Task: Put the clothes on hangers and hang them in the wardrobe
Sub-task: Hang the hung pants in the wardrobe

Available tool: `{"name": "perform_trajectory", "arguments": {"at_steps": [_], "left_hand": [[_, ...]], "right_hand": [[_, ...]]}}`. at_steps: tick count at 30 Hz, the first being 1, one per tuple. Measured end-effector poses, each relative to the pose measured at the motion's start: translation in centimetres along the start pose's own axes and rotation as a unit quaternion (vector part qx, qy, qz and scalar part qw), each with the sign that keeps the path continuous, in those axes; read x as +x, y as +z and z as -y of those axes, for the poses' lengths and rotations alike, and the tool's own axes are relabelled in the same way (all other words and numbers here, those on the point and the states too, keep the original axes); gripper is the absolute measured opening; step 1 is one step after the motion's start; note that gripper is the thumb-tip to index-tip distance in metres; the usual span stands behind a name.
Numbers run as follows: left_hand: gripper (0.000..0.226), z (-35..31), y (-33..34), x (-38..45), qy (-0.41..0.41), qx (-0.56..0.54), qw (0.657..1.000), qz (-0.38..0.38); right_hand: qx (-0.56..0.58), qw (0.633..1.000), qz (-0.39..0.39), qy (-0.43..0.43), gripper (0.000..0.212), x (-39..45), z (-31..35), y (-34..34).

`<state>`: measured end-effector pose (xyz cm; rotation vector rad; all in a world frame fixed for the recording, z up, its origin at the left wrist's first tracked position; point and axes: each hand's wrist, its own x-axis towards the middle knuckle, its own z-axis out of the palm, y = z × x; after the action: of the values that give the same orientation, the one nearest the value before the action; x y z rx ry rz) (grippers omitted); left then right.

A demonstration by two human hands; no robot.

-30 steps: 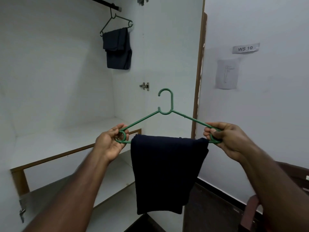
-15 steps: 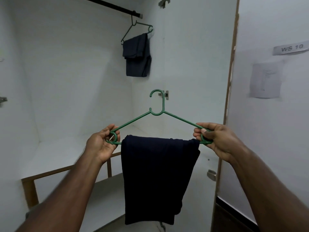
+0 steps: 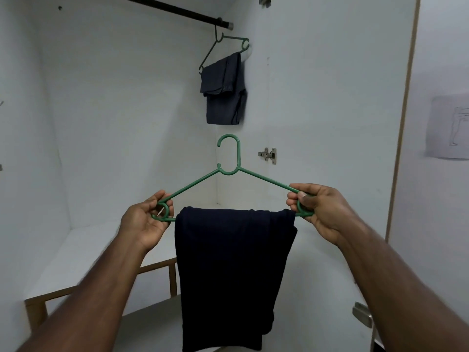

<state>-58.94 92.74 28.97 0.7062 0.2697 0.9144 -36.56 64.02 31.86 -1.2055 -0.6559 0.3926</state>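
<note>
We're looking straight into an open white wardrobe (image 3: pixel 114 123) — bedroom or dressing-room territory, by the look of it. A dark rail (image 3: pixel 175 10) runs across the top with a green hanger (image 3: pixel 223 50) and folded dark clothing (image 3: pixel 223 92) on it, a wood-edged shelf (image 3: pixel 101 250) sits below, a door hinge (image 3: pixel 267 155) is on the side panel — and a printed sheet (image 3: pixel 449 128) is stuck to the wall outside.

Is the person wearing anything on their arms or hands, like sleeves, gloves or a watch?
Nothing shows: both forearms are bare as far as the frame reaches, with no sleeves in view. The left hand and right hand have no gloves, rings, watch or wristband.
</note>
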Motion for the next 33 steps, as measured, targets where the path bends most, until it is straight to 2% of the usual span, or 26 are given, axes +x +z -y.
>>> {"name": "perform_trajectory", "arguments": {"at_steps": [10, 21, 27, 33], "left_hand": [[0.03, -4.0, -0.9, 12.2, 0.019, -0.012, 0.999, 0.033], [0.026, -7.0, -1.3, 25.6, 0.02, 0.007, 0.999, 0.031], [0.029, -7.0, -0.1, 32.1, 0.048, 0.024, 0.998, 0.031], [0.03, -7.9, 2.8, 37.0, 0.082, 0.029, 0.996, 0.033]], "right_hand": [[0.009, 0.999, 0.0, -0.046, 0.025, 11.0, -2.0, 6.1], [0.053, 0.995, -0.008, -0.079, 0.027, 22.5, -4.4, 11.5], [0.074, 0.989, -0.005, -0.125, 0.028, 28.9, -5.3, 12.8], [0.078, 0.981, 0.012, -0.178, 0.029, 35.1, -3.1, 13.7]]}}
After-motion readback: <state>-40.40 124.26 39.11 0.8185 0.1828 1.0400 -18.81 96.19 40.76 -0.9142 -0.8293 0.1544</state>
